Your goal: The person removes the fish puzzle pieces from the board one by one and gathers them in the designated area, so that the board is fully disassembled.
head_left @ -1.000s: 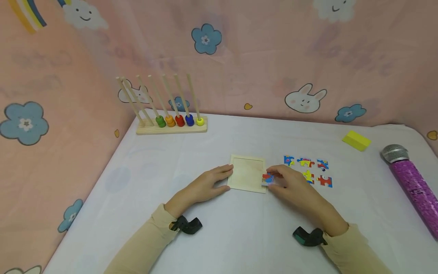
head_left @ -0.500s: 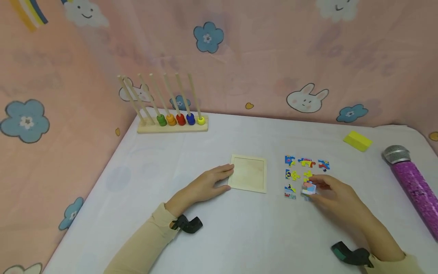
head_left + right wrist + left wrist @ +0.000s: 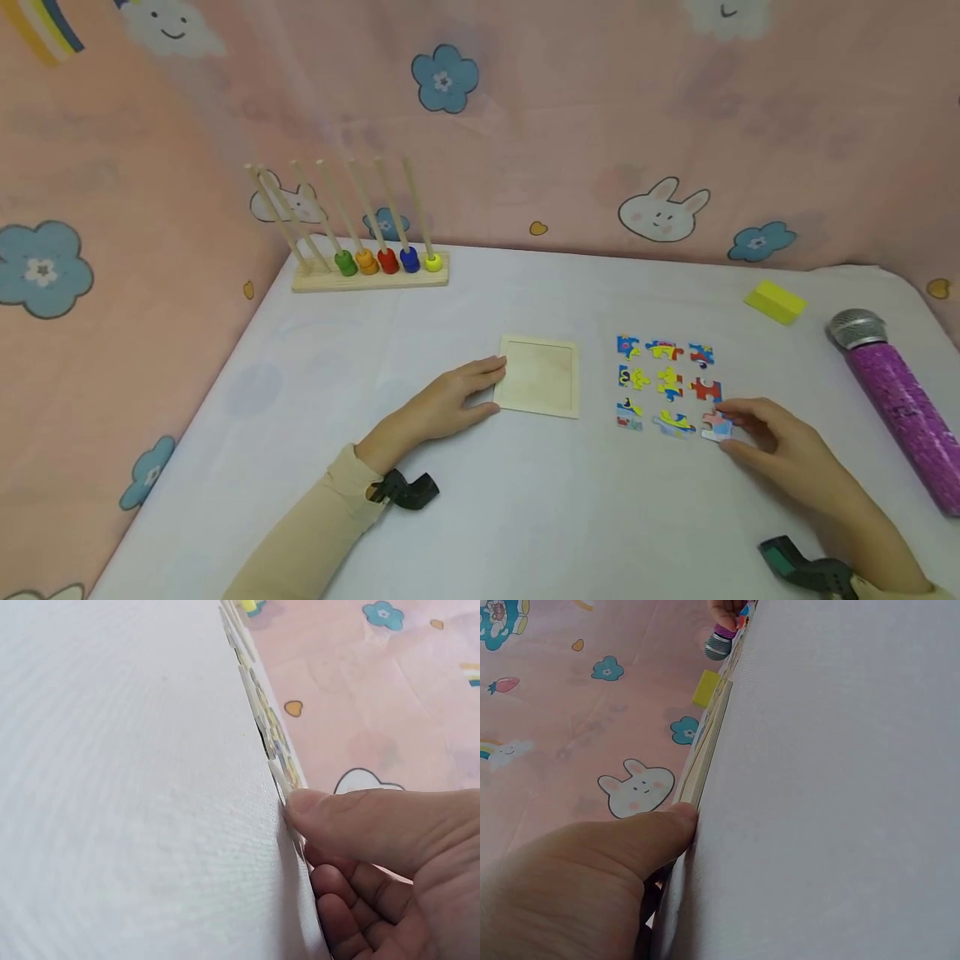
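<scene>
A square wooden puzzle frame lies flat with nothing in its recess. My left hand rests at its left edge, fingers fairly straight; in the left wrist view the thumb touches the frame's side. Right of the frame, several colourful jigsaw pieces lie in three spaced rows, among them a red piece and a yellow-and-blue one. At the lower right corner of this group, my right hand pinches a pink-and-blue puzzle piece between thumb and fingers, at or just above the cloth.
A wooden peg stand with coloured beads stands at the back left. A yellow block lies at the back right, and a purple glittery microphone lies along the right side. A pink printed curtain hangs behind the white-covered table.
My right hand has carried the pink-and-blue puzzle piece from the wooden frame's right edge rightward to the lower right corner of the pieces. The left hand has stayed at the frame.
</scene>
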Demonstrator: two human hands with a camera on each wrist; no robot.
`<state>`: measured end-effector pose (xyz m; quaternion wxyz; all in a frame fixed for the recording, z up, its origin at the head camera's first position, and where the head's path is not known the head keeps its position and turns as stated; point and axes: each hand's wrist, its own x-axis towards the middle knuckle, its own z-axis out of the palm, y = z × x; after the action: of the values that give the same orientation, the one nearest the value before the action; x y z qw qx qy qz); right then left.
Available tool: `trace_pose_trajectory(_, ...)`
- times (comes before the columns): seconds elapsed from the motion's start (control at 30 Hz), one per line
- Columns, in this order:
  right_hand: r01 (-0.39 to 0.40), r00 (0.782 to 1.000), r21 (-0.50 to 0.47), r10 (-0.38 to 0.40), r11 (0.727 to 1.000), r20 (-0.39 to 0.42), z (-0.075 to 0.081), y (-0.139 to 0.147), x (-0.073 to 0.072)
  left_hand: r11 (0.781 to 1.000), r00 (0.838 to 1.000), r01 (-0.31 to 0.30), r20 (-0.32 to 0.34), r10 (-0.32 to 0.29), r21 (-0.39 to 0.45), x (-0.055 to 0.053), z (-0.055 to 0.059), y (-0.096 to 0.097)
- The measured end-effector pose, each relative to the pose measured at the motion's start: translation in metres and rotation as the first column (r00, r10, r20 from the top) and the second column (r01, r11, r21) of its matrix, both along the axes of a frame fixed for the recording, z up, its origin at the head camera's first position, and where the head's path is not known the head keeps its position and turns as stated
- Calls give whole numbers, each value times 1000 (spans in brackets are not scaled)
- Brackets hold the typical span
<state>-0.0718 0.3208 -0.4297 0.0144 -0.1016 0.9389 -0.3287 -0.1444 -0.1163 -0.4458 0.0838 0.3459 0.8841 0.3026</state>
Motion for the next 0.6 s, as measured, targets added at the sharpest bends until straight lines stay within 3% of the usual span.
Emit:
trace_pose_trajectory(0.3,-44,999,30,43,999,11,0,-3,-2,1000,1000,1,2,-1,4,-1,1,-1)
trace_pose_trajectory(0.47,-68,997,12,69,998,-23,-1,-3,-3,1000,1000,-3,15,3,2,-1,2,-1)
trace_pose_trajectory(0.6,-66,998,-1,66,998,-1,-1,0,-3,1000,999,-9,30,9,2,0,2,-2)
